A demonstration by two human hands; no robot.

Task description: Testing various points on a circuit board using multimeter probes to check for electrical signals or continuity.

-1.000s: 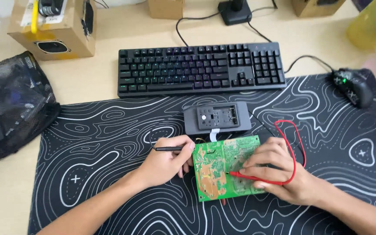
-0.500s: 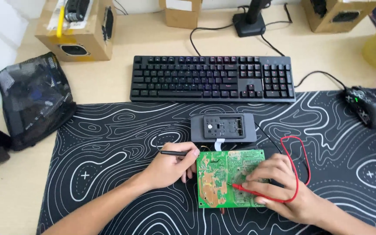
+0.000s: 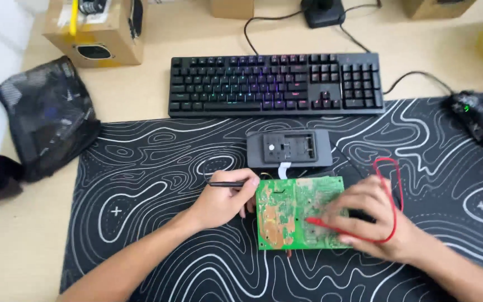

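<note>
Green circuit board point(image 3: 300, 215) flat on black patterned desk mat point(image 3: 141, 223), just below grey module point(image 3: 289, 148). Left hand point(image 3: 222, 201) pinching black probe point(image 3: 225, 184) at board's left edge; right hand point(image 3: 373, 218) gripping red probe point(image 3: 331, 226) on board.

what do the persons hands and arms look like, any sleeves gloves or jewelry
Both forearms are bare as far as the picture reaches, with no sleeves showing. The left hand and the right hand wear no gloves, and no watch, bracelet or ring can be seen on either. Fingernails look short and plain, though the right hand is slightly blurred.
</note>
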